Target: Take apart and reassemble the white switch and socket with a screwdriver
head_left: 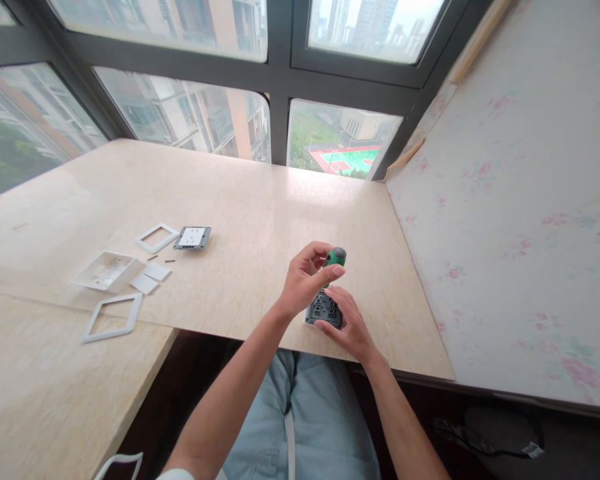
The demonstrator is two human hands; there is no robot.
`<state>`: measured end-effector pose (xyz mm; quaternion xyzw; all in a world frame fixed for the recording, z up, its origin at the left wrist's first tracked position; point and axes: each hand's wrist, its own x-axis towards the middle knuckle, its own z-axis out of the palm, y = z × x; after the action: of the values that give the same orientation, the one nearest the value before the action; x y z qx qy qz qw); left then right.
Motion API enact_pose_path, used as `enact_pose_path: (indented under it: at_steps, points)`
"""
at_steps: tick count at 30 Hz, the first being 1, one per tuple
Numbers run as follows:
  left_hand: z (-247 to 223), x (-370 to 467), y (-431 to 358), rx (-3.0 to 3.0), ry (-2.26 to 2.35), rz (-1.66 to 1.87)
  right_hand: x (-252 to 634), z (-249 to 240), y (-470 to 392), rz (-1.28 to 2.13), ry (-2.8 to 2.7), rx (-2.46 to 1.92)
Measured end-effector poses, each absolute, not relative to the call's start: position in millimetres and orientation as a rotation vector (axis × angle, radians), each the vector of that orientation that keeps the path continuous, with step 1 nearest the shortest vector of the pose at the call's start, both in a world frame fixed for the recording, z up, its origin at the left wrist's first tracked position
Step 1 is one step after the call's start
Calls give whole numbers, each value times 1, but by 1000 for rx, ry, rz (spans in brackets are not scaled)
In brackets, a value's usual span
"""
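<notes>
My left hand (305, 281) is closed around the green handle of a screwdriver (337, 257) with a dark grey end. The screwdriver stands nearly upright at the far edge of a dark wall switch module (323, 308); its tip is hidden behind my fingers. My right hand (353, 328) grips the module from the right, thumb on the near side and fingers on the far side. The module's dark, slotted face points up, and a pale edge shows under its near left side. It rests near the front edge of the counter.
To the left lie a white socket module (192, 237), a white back box (107, 272), two frames (157, 237) (113, 318), white cover plates (151, 277) and small screws (169, 261). The beige counter (250, 207) meets windows behind and a flowered wall (510, 233) at right.
</notes>
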<state>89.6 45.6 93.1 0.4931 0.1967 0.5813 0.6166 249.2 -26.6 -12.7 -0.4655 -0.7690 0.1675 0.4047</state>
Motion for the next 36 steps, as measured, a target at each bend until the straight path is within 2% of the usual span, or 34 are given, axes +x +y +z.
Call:
enact_pose_path:
  at_steps: [11,27,36]
  points:
    - [95,82,51,1139,210,923,248,-14,-26,408,-1927,-1195]
    - [95,86,57,941,248,1026,248,-9,-27,459,-1910,-1167]
    - [96,86,53,856,320,1196,248,-8,-27,451,-1922,-1174]
